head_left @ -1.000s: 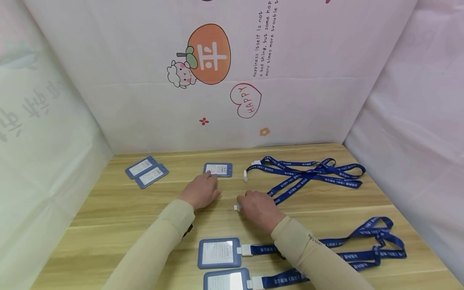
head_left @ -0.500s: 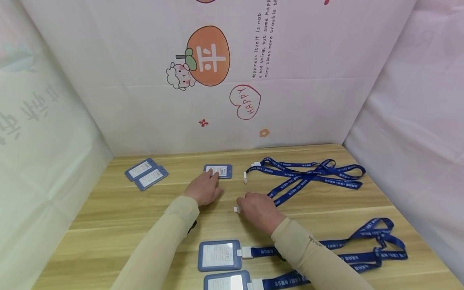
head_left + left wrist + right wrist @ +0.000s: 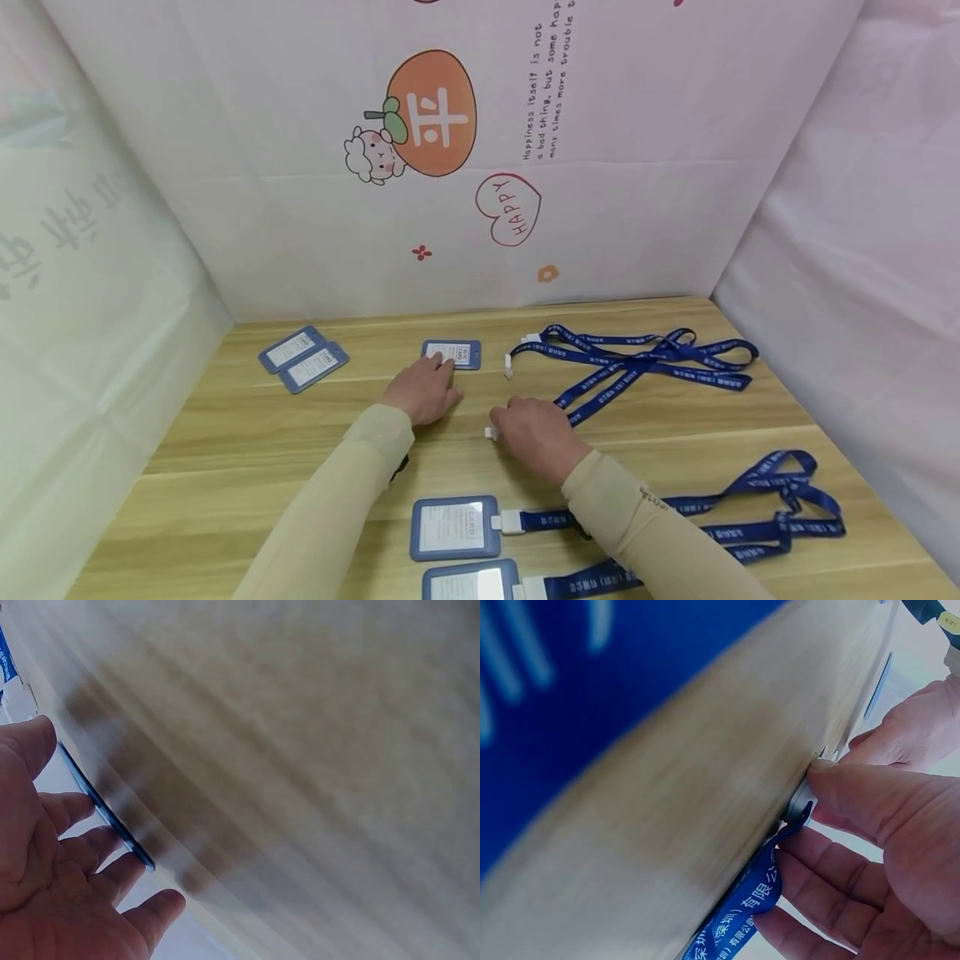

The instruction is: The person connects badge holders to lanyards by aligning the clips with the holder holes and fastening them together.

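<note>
My left hand (image 3: 423,390) reaches to a blue-framed badge holder (image 3: 467,355) at the back middle of the table, its fingertips resting on the near edge. The left wrist view shows the fingers spread loosely along the thin badge holder (image 3: 120,831). To the right, my right hand (image 3: 542,437) pinches the white clip (image 3: 491,433) of a blue lanyard (image 3: 597,406) between thumb and fingers. The right wrist view has the thumb on that clip (image 3: 802,802), with the printed strap (image 3: 751,909) hanging below the fingers.
Two more badge holders (image 3: 303,360) lie overlapping at the back left. Other blue lanyards (image 3: 660,358) lie tangled at the back right. In front, two badge holders (image 3: 455,528) are joined to lanyards (image 3: 738,531), partly under my right forearm. Printed cloth walls (image 3: 622,225) enclose the table.
My left hand has shifted slightly to the right, its fingers further onto the badge holder. The right hand has kept its pinch on the lanyard clip in the same place.
</note>
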